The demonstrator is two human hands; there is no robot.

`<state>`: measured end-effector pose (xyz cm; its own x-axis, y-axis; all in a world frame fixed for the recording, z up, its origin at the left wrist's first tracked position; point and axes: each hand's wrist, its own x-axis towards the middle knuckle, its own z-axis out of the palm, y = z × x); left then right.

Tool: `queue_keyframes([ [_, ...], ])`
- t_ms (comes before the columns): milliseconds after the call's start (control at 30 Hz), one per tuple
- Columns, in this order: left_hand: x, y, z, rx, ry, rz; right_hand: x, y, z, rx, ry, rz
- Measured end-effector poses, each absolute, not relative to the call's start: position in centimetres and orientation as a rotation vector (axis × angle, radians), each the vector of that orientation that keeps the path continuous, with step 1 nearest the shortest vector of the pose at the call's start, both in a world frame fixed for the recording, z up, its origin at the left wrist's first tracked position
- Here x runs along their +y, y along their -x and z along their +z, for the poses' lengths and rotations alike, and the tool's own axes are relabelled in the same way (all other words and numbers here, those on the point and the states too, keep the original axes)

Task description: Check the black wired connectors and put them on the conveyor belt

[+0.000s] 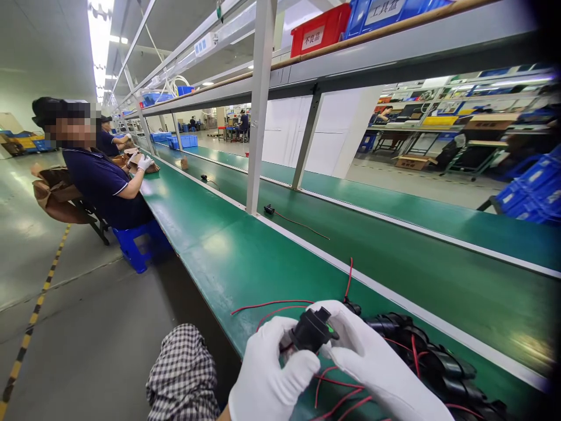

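Both my hands wear white gloves. My left hand (274,368) grips a small black plastic part (310,330) with a stubby top and a bit of green on its right side. My right hand (366,348) has its fingers closed against that green side. Thin red wires (274,303) run out on the green bench behind and below the hands; which of them belong to the held part I cannot tell. A pile of similar black parts (442,359) with red wires lies to the right, partly covered by my right hand and forearm.
Beyond a white rail, a conveyor belt (390,245) carries a black part with a wire (269,209) and another farther off (204,178). A metal post (262,111) rises at the bench's edge. Red (319,29) and blue bins sit overhead. A co-worker (99,175) works at the left.
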<state>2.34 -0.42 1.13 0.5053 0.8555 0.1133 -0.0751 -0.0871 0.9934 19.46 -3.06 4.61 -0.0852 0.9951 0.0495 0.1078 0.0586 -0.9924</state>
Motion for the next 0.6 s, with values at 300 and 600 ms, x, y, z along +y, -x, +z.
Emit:
queue_keyframes([
  [300,-1.0,-3.9,1.0,0.173,-0.376,0.463,-3.2,-19.5,4.4,-1.349,1.160,1.210],
  [600,-0.9,-4.6,-0.4,0.165,-0.282,0.313,-3.1,-19.1,4.2,-1.425,1.153,1.240],
])
